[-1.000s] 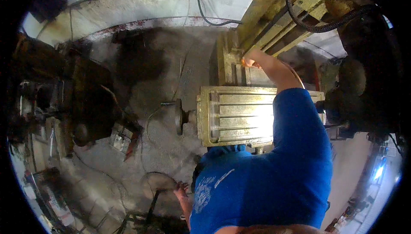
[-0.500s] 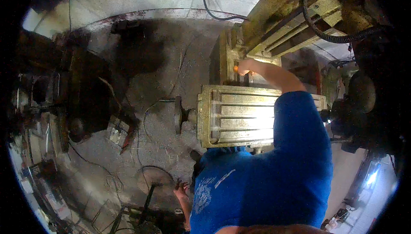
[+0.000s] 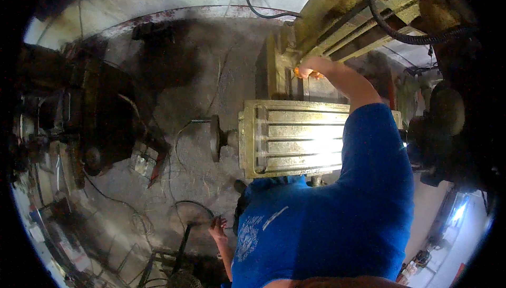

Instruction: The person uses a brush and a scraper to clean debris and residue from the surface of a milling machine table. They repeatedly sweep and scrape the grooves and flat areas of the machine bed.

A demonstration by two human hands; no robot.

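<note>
A grimy concrete workshop floor [image 3: 211, 77] spreads below, crossed by loose cables and flanked on the left by a dark, oily machine [image 3: 100, 124]. In the middle stands a yellowish milling machine whose slotted tabletop [image 3: 292, 137] gleams under the light, with a round handwheel [image 3: 215, 138] sticking out from its left end. Behind it rises the machine's column [image 3: 337, 29], with a black corrugated hose [image 3: 400, 29] looping across its upper part. The person, in a blue shirt [image 3: 337, 219], leans over the tabletop. The right hand [image 3: 308, 69] reaches forward past the far edge of the tabletop to the base of the column, and its fingers are curled around a small orange thing [image 3: 298, 71] there; what that thing is cannot be told, as it is mostly covered. The left hand [image 3: 217, 228] hangs low beside the body, down near the floor and just beside a thin dark cable loop [image 3: 190, 206]; its fingers look loosely spread and hold nothing that can be seen.
</note>
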